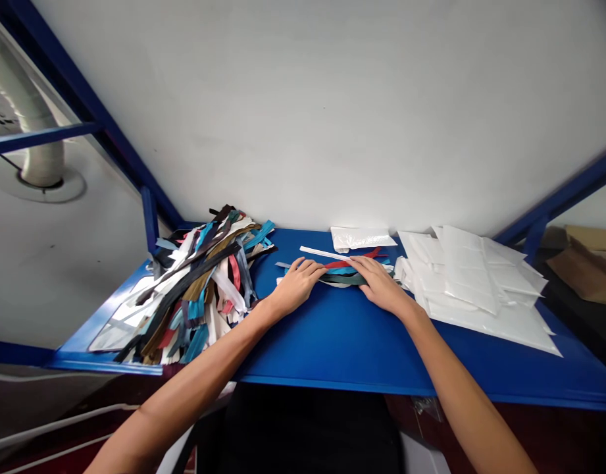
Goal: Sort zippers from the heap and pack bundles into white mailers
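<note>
A small bunch of zippers (338, 270) in red, blue, green and white lies across the middle of the blue table. My left hand (299, 284) is closed over the left part of the bunch, its fingers together. My right hand (378, 283) grips the right part, with the fingers over the top and the thumb on the near side. Both palms face down, and the zippers beneath them are partly hidden. Just beyond the hands, a white strip (322, 253) sticks out at an angle, its right end near my right fingers.
On the left, a large tangled pile of zippers (199, 283) covers the table (332, 349). White plastic bags (470, 276) are stacked on the right. A folded clear packet (362, 237) lies against the back wall. Blue frame bars (129, 164) rise at both sides.
</note>
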Available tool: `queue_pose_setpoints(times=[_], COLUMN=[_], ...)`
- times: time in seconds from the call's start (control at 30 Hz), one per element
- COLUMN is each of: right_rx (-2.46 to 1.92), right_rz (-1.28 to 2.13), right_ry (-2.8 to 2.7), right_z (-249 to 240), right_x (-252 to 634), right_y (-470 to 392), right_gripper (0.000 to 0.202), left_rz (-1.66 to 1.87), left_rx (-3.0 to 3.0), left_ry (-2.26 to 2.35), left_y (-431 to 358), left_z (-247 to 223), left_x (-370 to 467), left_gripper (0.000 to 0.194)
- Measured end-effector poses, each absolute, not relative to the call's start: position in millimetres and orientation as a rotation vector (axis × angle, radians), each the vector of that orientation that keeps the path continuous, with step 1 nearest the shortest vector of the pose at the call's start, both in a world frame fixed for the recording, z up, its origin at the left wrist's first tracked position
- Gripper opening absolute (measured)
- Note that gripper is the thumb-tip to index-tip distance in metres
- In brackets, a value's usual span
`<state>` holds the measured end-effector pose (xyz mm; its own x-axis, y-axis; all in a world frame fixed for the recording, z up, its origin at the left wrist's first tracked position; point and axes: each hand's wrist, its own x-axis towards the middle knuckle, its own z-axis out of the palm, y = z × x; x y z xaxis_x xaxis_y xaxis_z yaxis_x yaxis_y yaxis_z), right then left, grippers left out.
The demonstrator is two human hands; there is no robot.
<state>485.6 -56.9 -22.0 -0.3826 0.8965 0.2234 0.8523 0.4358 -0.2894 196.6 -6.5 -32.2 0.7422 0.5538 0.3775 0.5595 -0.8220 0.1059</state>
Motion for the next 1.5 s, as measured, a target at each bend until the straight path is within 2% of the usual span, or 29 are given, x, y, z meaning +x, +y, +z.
queue_pose_setpoints(times=[0.07,0.13,0.27,0.33,0.4,0.6,0.7,0.77,0.83,0.9,1.07,1.13,1.3,1.43,1.5], right_rx=[-1.542,-1.562,-1.552,-1.549,-1.528,-1.368,-1.260,-1.177,-1.148,-1.186,-1.226,-1.146,-0.992,-1.084,-1.198], right_rz=[0.155,0.138,0.186,0.249,0.303,0.427,0.605,0.749,0.817,0.803,0.778,0.825,0.847,0.824,0.746], right_ry=[-2.365,-2.367,-2.327,-2.311,-2.291,-2.071,-1.968,-1.889,-1.792,-1.669,-1.229,-1.043,-0.821,-1.104,-1.323], right_z=[-29,-33,-28,-21,-13,3,1,-2,-3,-3,7,14,28,22,14], right_x=[491,495,494,487,479,456,443,434,426,425,447,458,480,479,470], right_y=[-52,-49,-52,-56,-60,-68,-72,-74,-76,-76,-69,-66,-64,-66,-69], right_gripper=[0.065,0.061,0.060,0.067,0.076,0.052,0.058,0.059,0.048,0.043,0.041,0.040,0.041,0.045,0.045], left_rz=[-0.626,-0.673,-0.831,-0.833,-0.825,-1.057,-1.234,-1.199,-1.129,-1.059,-0.675,-0.630,-0.791,-1.078,-1.261], left_rx=[-2.856,-2.770,-2.500,-2.454,-2.479,-2.592,-2.870,-3.046,-3.185,-3.242,-3.219,-3.158,-2.917,-2.599,-2.508], left_ry=[-1.018,-1.132,-1.433,-1.482,-1.462,-1.259,-0.944,-0.829,-0.872,-1.028,-1.171,-1.257,-1.452,-1.426,-1.313], left_y=[3,19,49,57,60,38,7,-15,-31,-36,-22,-18,-12,-4,-3], left_z=[-30,-24,-12,-11,-12,-1,3,-1,-6,-9,-6,-2,-4,-13,-13], left_x=[188,170,117,96,87,127,165,188,202,206,189,183,181,180,180], left_gripper=[0.040,0.043,0.051,0.050,0.045,0.024,0.026,0.027,0.025,0.020,0.025,0.028,0.032,0.027,0.034])
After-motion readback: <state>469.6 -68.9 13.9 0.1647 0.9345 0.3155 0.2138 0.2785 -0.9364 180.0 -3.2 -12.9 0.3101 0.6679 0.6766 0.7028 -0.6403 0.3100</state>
